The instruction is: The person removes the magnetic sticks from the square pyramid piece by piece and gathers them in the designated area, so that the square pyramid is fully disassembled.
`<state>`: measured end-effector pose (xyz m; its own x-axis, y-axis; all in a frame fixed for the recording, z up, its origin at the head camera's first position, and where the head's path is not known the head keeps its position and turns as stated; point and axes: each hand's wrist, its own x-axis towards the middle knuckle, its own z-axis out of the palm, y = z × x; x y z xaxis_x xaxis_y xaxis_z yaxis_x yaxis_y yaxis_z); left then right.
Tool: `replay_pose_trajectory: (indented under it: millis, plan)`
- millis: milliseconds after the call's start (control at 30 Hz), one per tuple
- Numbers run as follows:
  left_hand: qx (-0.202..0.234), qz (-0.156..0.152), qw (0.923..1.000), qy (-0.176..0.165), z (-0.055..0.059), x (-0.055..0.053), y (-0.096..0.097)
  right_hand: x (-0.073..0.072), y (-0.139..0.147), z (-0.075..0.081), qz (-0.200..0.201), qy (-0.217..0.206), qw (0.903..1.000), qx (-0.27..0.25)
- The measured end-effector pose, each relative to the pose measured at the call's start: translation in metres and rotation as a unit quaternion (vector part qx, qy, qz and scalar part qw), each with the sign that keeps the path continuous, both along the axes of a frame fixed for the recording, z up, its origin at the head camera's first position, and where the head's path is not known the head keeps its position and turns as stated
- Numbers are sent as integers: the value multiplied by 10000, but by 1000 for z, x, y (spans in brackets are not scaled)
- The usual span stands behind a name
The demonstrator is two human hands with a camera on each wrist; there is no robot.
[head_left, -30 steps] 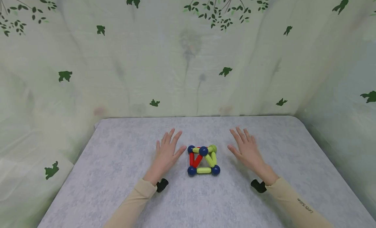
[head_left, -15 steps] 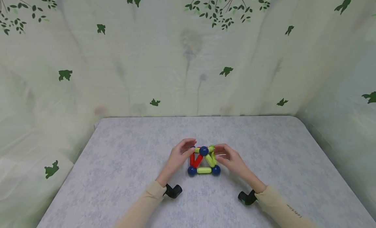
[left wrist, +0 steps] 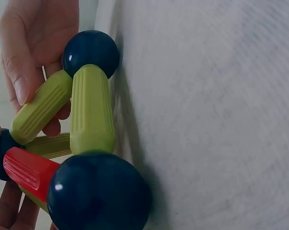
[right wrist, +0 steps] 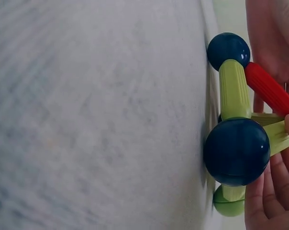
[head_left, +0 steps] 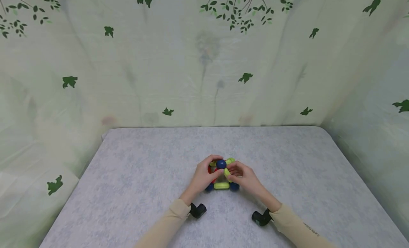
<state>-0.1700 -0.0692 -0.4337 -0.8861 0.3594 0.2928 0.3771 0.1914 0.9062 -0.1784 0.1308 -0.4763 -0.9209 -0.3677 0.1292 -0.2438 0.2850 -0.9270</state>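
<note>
A magnetic stick-and-ball frame (head_left: 222, 186) stands on the grey tabletop, built of blue balls, a light green ball and red and yellow-green sticks. My left hand (head_left: 202, 175) curls round its left side, the thumb near the top blue ball (head_left: 221, 164) and covering much of the red sticks. On the right, my right hand (head_left: 245, 177) pinches a slanting yellow-green stick (left wrist: 43, 108), its thumb lying along it in the left wrist view. A lower blue ball (right wrist: 237, 152) shows large in the right wrist view, with the light green ball (right wrist: 229, 201) behind it.
The grey tabletop (head_left: 143, 159) spreads round the frame, its far edge meeting a pale curtain (head_left: 191, 81) with leaf prints. Black wrist cameras (head_left: 198, 210) jut inward from both wrists, low over the table.
Both hands have come inward from spread-open poses at either side, fingers curling onto the frame. The left has taken hold of its left side, the right a slanting stick. The frame stays in place.
</note>
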Motion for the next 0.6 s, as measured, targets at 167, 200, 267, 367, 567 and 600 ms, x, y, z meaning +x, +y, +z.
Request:
replay_pose_trajectory:
  millis: [167,200,267,367,567,600]
  plan:
    - [-68,9,9999,141,2,0,1,-1,0,1,-5,3,9999,106]
    - [-71,-12,9999,152,2,0,1,-1,-1,0,-3,6,9999,114]
    - [-92,-77,9998,168,3,-1,-1,-1,-1,-1,29,49,9999,125]
    - [-117,-204,9996,156,3,-2,-3,0,0,-2,25,39,9999,101]
    - [10,-124,9999,4,1,-6,-6,8,0,4,36,-179,9998,51]
    - [22,-135,9999,-6,1,-7,-6,10,0,9,58,-178,9998,64]
